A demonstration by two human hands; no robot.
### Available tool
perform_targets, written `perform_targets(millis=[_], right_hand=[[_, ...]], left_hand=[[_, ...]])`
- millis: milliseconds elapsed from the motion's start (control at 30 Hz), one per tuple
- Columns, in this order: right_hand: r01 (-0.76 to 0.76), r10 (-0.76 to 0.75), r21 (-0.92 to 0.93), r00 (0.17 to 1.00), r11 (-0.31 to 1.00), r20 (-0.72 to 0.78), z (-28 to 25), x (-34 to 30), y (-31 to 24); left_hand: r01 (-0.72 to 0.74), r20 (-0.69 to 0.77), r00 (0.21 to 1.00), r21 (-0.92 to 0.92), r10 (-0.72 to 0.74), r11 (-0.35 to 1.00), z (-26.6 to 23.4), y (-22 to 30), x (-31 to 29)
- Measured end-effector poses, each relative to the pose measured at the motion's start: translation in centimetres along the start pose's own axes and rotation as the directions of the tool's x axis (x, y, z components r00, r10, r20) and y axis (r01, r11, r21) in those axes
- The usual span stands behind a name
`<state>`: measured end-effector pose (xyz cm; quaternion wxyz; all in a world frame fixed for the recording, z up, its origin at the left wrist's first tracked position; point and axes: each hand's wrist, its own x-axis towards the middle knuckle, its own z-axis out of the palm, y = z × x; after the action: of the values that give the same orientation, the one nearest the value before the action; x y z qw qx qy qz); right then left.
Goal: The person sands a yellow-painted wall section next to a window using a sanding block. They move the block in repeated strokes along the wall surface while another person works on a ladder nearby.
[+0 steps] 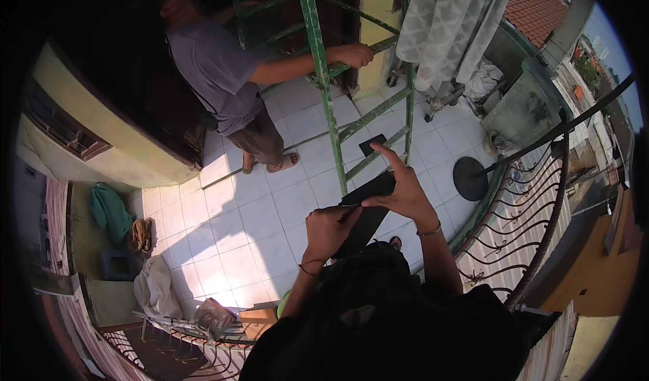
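Note:
In front of my body I hold a flat black rectangular thing; its exact kind does not show. My left hand is closed on its left edge, with the fingers bent. At its upper right edge is my right hand, the thumb lying across the black surface and the index finger stretched up and away. The other right fingers are partly hidden. Just beyond my hands stands a green metal ladder, paint-worn, its lower end near the black thing. A co-worker's hand grips one of its bars.
The co-worker stands at upper left by a dark doorway. A small black rectangle and a round black base are on the white tiled floor. Curved metal railing runs along the right. Patterned curtains hang beyond; sacks lie at left.

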<state>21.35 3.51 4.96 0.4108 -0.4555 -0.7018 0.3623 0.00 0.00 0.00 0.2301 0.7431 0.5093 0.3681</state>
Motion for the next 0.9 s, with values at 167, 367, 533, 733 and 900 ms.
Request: perform_targets(millis=[167, 367, 533, 733, 900], right_hand=[[0.036, -0.061, -0.187, 0.990, 0.982, -0.126, 0.6, -1.4, 1.8], [0.144, -0.202, -0.231, 0.946, 0.962, -0.255, 1.3, -1.4, 4.5], [-0.004, -0.034, -0.152, 0.970, 0.988, -0.243, 0.1, -2.6, 3.9], [-0.090, 0.063, -0.143, 0.980, 0.986, -0.187, -2.5, -4.7, 3.6], [-0.059, 0.068, 0.035, 0.946, 0.998, -0.317, -2.2, -5.7, 5.9]], left_hand=[[-0.064, -0.032, 0.997, 0.065, 0.066, 0.996, 0.9, 0.1, -0.7], [-0.181, -0.077, 0.978, 0.125, 0.192, 0.975, 2.5, 0.4, 0.1], [-0.201, -0.053, 0.976, 0.166, 0.212, 0.965, 3.4, 0.7, 0.0], [-0.242, -0.051, 0.968, 0.045, 0.244, 0.969, 5.2, 0.9, 0.5], [-0.440, 0.020, 0.896, 0.161, 0.443, 0.884, 5.8, 2.2, 0.4]])
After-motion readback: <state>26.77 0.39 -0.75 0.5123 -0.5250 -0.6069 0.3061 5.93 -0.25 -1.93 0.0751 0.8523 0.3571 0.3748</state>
